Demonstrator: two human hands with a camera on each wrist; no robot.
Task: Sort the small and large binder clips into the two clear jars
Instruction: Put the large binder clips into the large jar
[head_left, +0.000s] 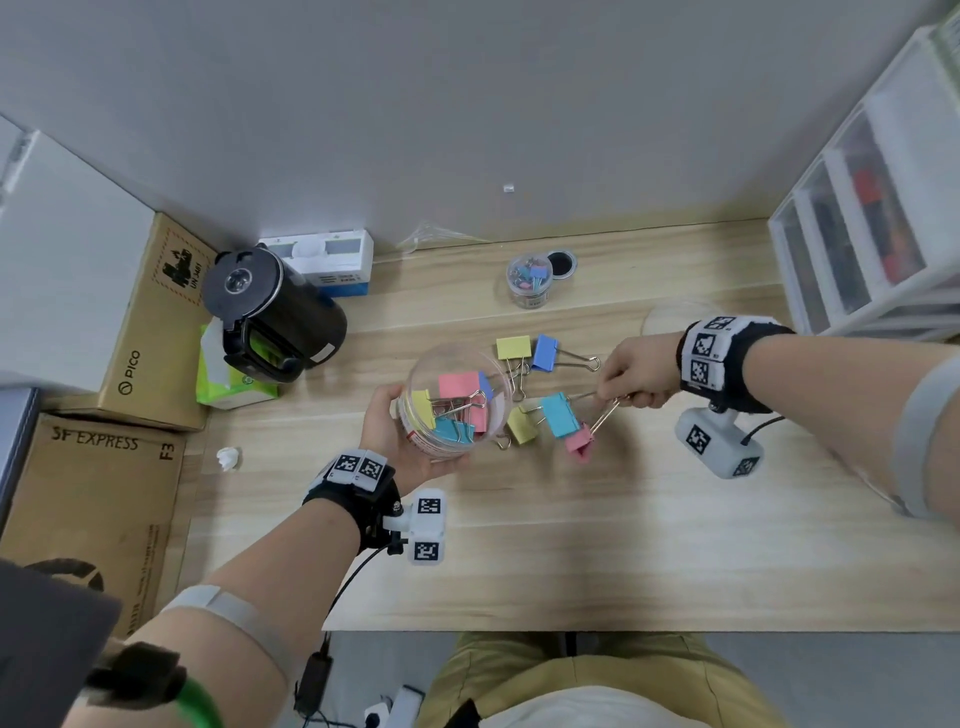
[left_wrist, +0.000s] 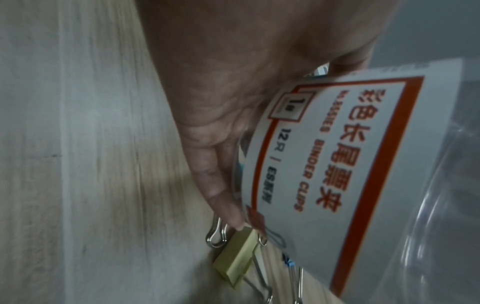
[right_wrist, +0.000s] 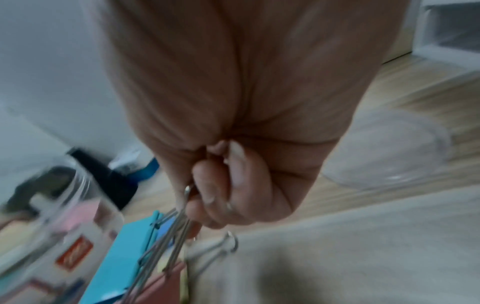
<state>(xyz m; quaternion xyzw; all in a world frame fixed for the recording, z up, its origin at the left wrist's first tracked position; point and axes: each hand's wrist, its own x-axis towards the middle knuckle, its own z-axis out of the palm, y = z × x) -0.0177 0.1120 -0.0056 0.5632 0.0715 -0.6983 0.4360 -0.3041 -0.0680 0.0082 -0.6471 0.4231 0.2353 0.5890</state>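
My left hand (head_left: 400, 441) grips the big clear jar (head_left: 457, 400), tilted with its mouth to the right; several large clips lie inside it. In the left wrist view its label (left_wrist: 324, 156) fills the frame beside my fingers (left_wrist: 215, 185). My right hand (head_left: 631, 382) pinches the wire handles of a teal clip (head_left: 560, 414) and a pink clip (head_left: 579, 441), lifted just right of the jar mouth; the right wrist view shows the teal clip (right_wrist: 122, 259) and pink clip (right_wrist: 166, 288) hanging below my fingers (right_wrist: 223, 195). A yellow clip (head_left: 521, 425), another yellow clip (head_left: 513, 347) and a blue clip (head_left: 544, 352) lie on the table. The small jar (head_left: 529, 280) with small clips stands at the back.
A black kettle (head_left: 270, 312), a green tissue pack (head_left: 228, 379) and cardboard boxes (head_left: 150, 332) crowd the left. White drawers (head_left: 872, 223) stand at the right. A clear lid (head_left: 670, 317) lies behind my right wrist, and a black lid (head_left: 561, 264) sits by the small jar.
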